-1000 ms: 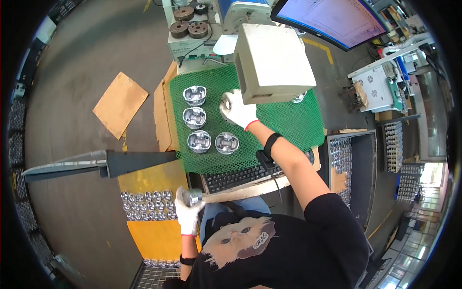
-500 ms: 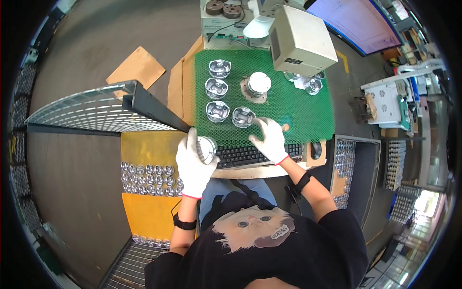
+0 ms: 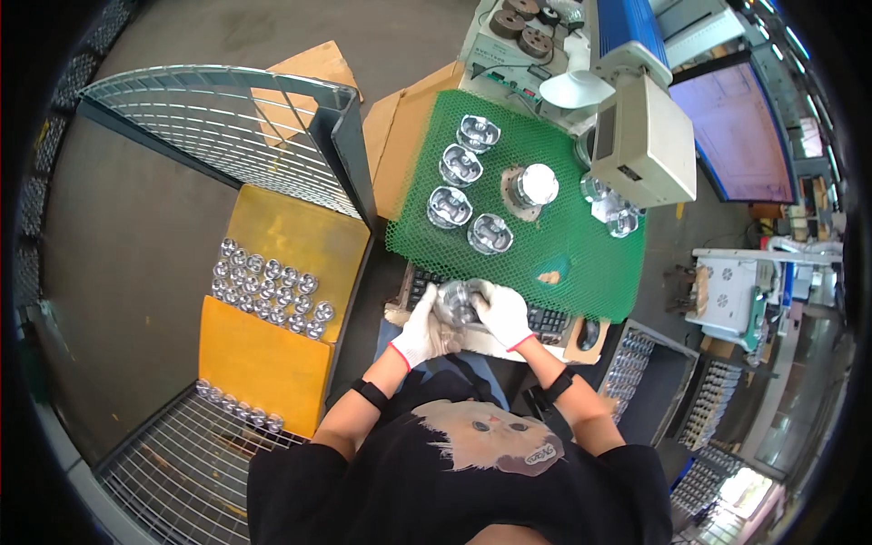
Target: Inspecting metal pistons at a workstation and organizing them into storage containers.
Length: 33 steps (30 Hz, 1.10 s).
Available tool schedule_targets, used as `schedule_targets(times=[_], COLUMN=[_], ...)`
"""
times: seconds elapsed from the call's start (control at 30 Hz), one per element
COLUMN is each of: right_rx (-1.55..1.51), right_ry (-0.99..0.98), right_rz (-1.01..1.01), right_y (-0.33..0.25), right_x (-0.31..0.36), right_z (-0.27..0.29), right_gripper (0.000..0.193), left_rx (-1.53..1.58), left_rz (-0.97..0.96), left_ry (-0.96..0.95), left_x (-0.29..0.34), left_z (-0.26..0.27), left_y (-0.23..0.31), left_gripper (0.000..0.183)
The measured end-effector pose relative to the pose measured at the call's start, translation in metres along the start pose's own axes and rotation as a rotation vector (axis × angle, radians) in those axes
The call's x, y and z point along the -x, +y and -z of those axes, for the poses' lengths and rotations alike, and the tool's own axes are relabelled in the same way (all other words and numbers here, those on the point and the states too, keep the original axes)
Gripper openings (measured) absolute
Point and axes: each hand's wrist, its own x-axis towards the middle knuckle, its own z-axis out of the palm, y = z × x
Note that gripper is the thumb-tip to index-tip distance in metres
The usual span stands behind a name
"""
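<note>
Between my gloved hands, over the keyboard's left part, is a shiny metal piston (image 3: pixel 457 302), slightly smeared by motion. My left hand (image 3: pixel 421 331), in a white glove, is closed on its left and lower side. On its right side rest the bent fingers of my right hand (image 3: pixel 502 314), gloved alike. Beyond them, on a green mesh mat (image 3: pixel 545 243), lie several loose pistons, open side up; the nearest piston (image 3: pixel 490 233) is just past my hands. A white-topped piston (image 3: pixel 538 184) stands on a round metal base (image 3: pixel 516 207) in the middle of the mat.
A cream machine head (image 3: pixel 647 141) overhangs the mat's right, with more pistons below. To the left, a wire-mesh cage panel (image 3: pixel 213 118) stands beside yellow sheets (image 3: pixel 263 350) bearing rows of pistons. A black keyboard (image 3: pixel 549 322) and mouse (image 3: pixel 589 334) line the near edge.
The piston in my left hand has come to the middle, in front of me. My right hand has left the mat's near piston and joined it. The whole view has turned left.
</note>
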Motion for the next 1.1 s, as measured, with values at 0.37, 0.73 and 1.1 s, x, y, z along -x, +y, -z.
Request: schedule_targets(times=[0.37, 0.73, 1.1], right_rx=[0.235, 0.456, 0.464], right_ry=[0.269, 0.187, 0.095], right_rz=[-0.029, -0.186, 0.079], right_y=[-0.038, -0.070, -0.054], right_x=[-0.062, -0.100, -0.122], right_z=[0.005, -0.009, -0.004], right_gripper=[0.036, 0.056, 0.041], left_rx=[-0.278, -0.495, -2.164], left_rz=[-0.230, -0.167, -1.360], left_ry=[0.305, 0.390, 0.440], left_x=[-0.075, -0.044, -0.004], left_z=[0.033, 0.044, -0.162], left_y=[0.074, 0.110, 0.170], left_gripper=[0.075, 0.053, 0.032])
